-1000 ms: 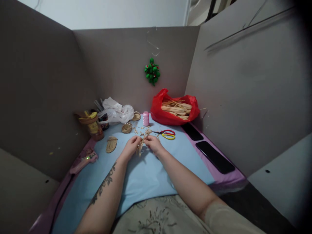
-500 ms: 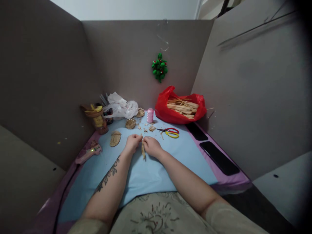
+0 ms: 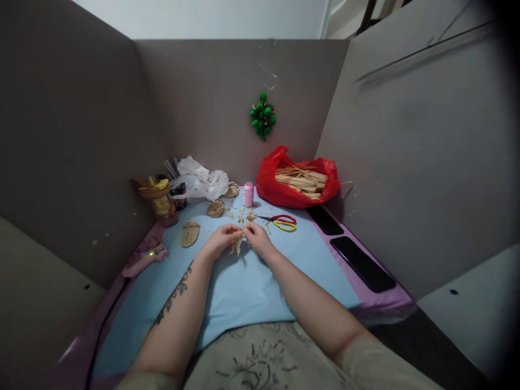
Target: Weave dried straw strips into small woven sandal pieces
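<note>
Nearer the wearer than scissors, L hand & R hand meet, fingertips pinched on straw piece, its loose end hanging below. Both forearms angle inward; scissors lie just beyond R hand, red/yellow handles rightward.

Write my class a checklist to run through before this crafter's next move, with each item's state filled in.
1. Left hand steadying the dried husk piece: ok.
2. Right hand on it too: ok.
3. Blue cloth free of scraps: not ok, bits lie near the scissors.
4. Pink spool upright: ok.
5. Glue gun hot: cannot tell; its light glows.
6. Red bag holding spare material: ok.
</note>
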Available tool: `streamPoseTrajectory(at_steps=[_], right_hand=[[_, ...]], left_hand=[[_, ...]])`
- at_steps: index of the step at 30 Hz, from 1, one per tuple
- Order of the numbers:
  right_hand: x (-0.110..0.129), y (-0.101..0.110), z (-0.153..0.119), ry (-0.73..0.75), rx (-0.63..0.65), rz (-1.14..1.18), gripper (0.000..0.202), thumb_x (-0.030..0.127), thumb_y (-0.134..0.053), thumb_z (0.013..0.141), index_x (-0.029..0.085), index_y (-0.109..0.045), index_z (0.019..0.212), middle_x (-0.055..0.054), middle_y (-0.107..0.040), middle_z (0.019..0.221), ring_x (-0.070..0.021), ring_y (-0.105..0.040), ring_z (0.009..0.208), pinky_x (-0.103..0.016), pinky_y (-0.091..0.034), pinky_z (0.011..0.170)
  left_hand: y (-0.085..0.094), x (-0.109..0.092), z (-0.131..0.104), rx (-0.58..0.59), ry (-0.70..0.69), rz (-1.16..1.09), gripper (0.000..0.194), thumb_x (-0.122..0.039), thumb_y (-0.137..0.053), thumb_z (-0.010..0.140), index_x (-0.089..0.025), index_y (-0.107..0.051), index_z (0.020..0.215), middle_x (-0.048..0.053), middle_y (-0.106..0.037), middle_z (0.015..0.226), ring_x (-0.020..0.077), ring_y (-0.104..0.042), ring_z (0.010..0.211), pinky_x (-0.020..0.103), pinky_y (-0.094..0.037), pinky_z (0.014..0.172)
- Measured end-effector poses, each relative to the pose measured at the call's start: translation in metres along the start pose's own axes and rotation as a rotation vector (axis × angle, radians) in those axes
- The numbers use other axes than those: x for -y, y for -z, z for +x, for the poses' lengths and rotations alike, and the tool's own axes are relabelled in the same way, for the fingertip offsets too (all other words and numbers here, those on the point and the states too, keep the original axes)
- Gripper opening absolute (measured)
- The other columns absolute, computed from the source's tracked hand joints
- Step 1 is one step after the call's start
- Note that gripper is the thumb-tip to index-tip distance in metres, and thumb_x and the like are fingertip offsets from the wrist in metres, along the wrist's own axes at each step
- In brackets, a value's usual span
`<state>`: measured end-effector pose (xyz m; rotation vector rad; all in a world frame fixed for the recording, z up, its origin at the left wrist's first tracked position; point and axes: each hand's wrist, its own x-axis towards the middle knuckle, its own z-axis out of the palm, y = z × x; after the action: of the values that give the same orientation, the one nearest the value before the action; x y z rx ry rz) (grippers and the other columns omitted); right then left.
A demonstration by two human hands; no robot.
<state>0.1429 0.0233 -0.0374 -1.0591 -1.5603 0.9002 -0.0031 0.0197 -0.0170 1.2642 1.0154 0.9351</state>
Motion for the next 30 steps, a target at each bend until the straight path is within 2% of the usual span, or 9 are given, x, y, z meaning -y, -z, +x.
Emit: streamPoseTrajectory(at_steps=[3, 6, 9, 11, 14, 17, 20, 24, 30], right_hand=[[0.000, 0.001, -0.001, 0.017, 0.005, -0.045, 0.014, 0.027, -0.042, 0.075, 0.019, -0.042, 0.063, 0.005, -0.041, 0.056, -0.0115, -0.040, 0.056, -0.021, -0.031, 0.055], [0.003, 0.002, -0.003, 0.073, -0.004, -0.238, 0.012, 0.025, -0.041, 0.076, 0.019, -0.044, 0.066, 0.003, -0.045, 0.059, -0.0126, -0.042, 0.058, -0.022, -0.031, 0.056], [0.006, 0.001, -0.005, 0.118, -0.060, -0.465, 0.008, 0.020, -0.041, 0.076, 0.019, -0.048, 0.072, 0.000, -0.051, 0.066, -0.0142, -0.045, 0.062, -0.023, -0.030, 0.058], [0.005, -0.001, -0.005, 0.098, -0.126, -0.492, 0.009, 0.020, -0.041, 0.076, 0.020, -0.049, 0.074, -0.001, -0.053, 0.066, -0.0147, -0.046, 0.063, -0.024, -0.030, 0.058], [-0.004, -0.002, -0.003, 0.036, -0.207, -0.315, 0.010, 0.022, -0.042, 0.075, 0.020, -0.048, 0.068, 0.001, -0.051, 0.060, -0.0142, -0.046, 0.059, -0.023, -0.031, 0.057], [-0.014, 0.000, 0.000, -0.018, -0.242, -0.078, 0.011, 0.025, -0.044, 0.073, 0.020, -0.046, 0.064, 0.004, -0.048, 0.056, -0.0127, -0.045, 0.055, -0.022, -0.033, 0.054], [-0.019, 0.001, 0.002, -0.014, -0.246, 0.046, 0.011, 0.026, -0.044, 0.073, 0.020, -0.045, 0.064, 0.005, -0.046, 0.056, -0.0115, -0.043, 0.054, -0.022, -0.034, 0.054], [-0.020, 0.001, 0.003, 0.009, -0.223, 0.123, 0.011, 0.026, -0.044, 0.074, 0.021, -0.043, 0.065, 0.005, -0.043, 0.056, -0.0110, -0.043, 0.054, -0.021, -0.035, 0.053], [-0.022, -0.001, 0.005, -0.044, -0.237, 0.297, 0.007, 0.026, -0.045, 0.074, 0.021, -0.042, 0.069, 0.007, -0.041, 0.054, -0.0094, -0.041, 0.048, -0.020, -0.033, 0.047]], left_hand=[[0.002, 0.001, 0.001, -0.035, -0.011, 0.022, 0.031, -0.035, -0.071, 0.058, -0.012, -0.062, 0.078, -0.002, -0.054, 0.055, 0.0064, -0.044, 0.044, 0.019, -0.031, 0.044], [0.004, 0.001, 0.001, -0.103, -0.024, 0.137, 0.030, -0.036, -0.069, 0.060, -0.011, -0.065, 0.076, -0.002, -0.053, 0.051, 0.0064, -0.042, 0.042, 0.018, -0.028, 0.041], [0.002, 0.000, 0.000, -0.142, -0.063, 0.205, 0.029, -0.035, -0.068, 0.060, -0.011, -0.067, 0.075, -0.001, -0.056, 0.052, 0.0080, -0.045, 0.045, 0.019, -0.030, 0.042], [-0.003, 0.001, 0.000, -0.155, -0.102, 0.221, 0.029, -0.035, -0.066, 0.062, -0.010, -0.067, 0.076, 0.001, -0.058, 0.054, 0.0096, -0.048, 0.047, 0.020, -0.034, 0.046], [-0.015, 0.005, -0.001, -0.186, -0.211, 0.373, 0.024, -0.032, -0.061, 0.067, -0.012, -0.069, 0.078, 0.004, -0.065, 0.064, 0.0136, -0.054, 0.056, 0.023, -0.040, 0.055], [-0.024, 0.009, -0.003, -0.174, -0.399, 0.637, 0.021, -0.025, -0.056, 0.072, -0.017, -0.070, 0.084, 0.005, -0.068, 0.077, 0.0158, -0.057, 0.068, 0.025, -0.041, 0.065], [-0.028, 0.011, -0.007, -0.160, -0.517, 0.774, 0.024, -0.023, -0.050, 0.077, -0.019, -0.069, 0.091, 0.005, -0.065, 0.077, 0.0147, -0.055, 0.069, 0.024, -0.040, 0.066], [-0.030, 0.009, -0.011, -0.100, -0.527, 0.777, 0.027, -0.021, -0.045, 0.080, -0.018, -0.067, 0.095, 0.004, -0.062, 0.073, 0.0134, -0.054, 0.067, 0.023, -0.039, 0.064], [-0.033, 0.009, -0.013, -0.051, -0.532, 0.810, 0.036, -0.023, -0.049, 0.078, -0.019, -0.059, 0.112, 0.001, -0.061, 0.072, 0.0118, -0.050, 0.060, 0.023, -0.039, 0.060]])
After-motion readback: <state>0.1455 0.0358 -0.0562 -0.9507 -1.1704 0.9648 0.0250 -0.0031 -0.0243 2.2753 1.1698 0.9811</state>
